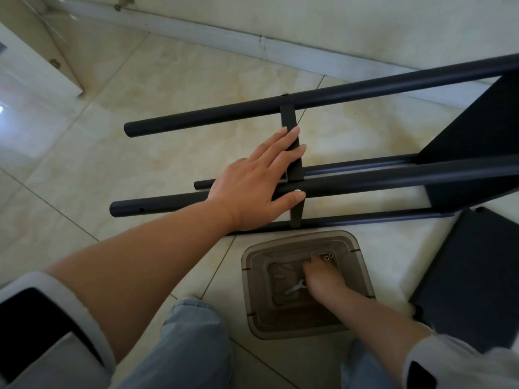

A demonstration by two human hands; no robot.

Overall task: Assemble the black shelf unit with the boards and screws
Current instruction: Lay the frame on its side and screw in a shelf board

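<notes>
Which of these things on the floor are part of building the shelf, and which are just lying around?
For the job: shelf frame, loose board, tub with screws and a wrench.
Lying about: white cabinet, baseboard.

Glossy beige floor tiles (174,80) meet a white skirting board (196,26) under a pale wall (365,15).

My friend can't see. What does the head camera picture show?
A person's left hand rests flat on a black shelf frame lying on the tiled floor. Their right hand reaches into a brown plastic tub holding small metal parts, with a loose black board beside it.
</notes>
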